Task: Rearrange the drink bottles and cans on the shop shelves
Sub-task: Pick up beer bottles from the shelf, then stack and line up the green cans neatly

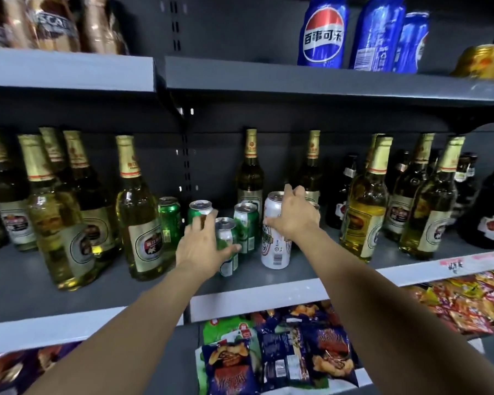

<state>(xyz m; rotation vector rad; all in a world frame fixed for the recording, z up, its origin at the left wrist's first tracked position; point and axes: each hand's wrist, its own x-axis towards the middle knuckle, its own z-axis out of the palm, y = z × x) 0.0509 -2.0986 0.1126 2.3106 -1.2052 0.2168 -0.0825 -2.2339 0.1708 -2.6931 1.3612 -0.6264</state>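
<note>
Middle shelf, bottles either side. Tall white can mid-shelf, gripped by right hand. Left hand curled round front green can just left of it. Mid-regroup, probably; next: lift clear of neighbouring cans.

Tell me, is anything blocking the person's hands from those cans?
Nothing visible does. The left hand already wraps the front green can, and the right hand holds the tall white can.
</note>
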